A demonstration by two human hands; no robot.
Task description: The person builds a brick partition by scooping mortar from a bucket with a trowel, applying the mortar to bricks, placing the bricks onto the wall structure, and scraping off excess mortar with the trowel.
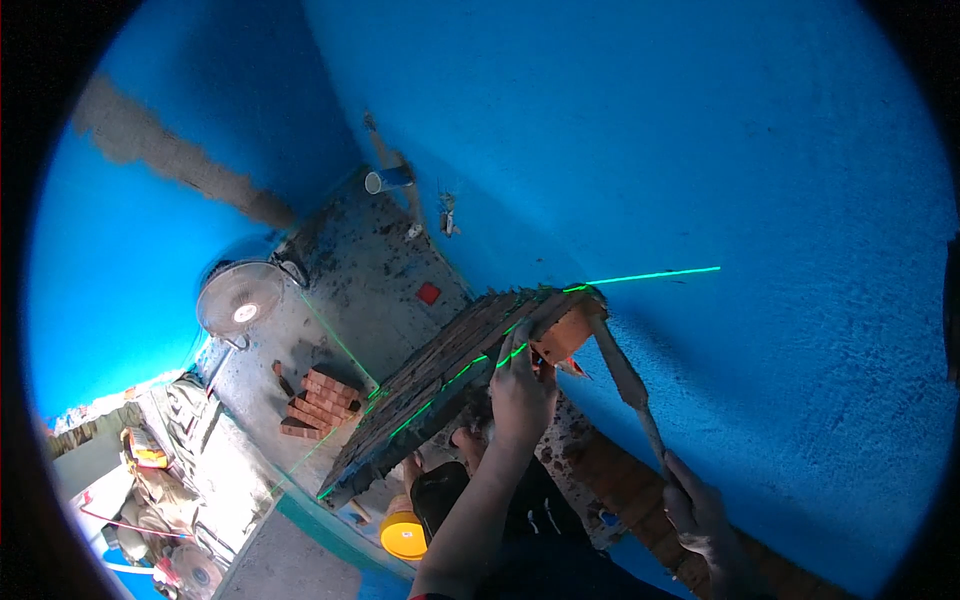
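Note:
An orange-red brick (568,332) sits at the wall-side end of a low brick wall (440,385), beside the blue wall. My left hand (522,400) grips this brick from the near side, its fingers along the face and the thumb lower down. In my right hand (697,515), closed round the handle, is a mortar-stained trowel (622,372), seen nearly edge-on. The blade's tip touches or almost touches the brick's right end. Bright green laser lines cross the brick wall, my left fingers and the blue wall.
A stack of bricks (322,402) and a round fan (242,308) stand on the floor beyond the brick wall. A yellow bucket (403,537) is near my legs. A white pipe (388,180) sticks out by the corner; a red piece (428,293) lies on the mortar-spattered floor.

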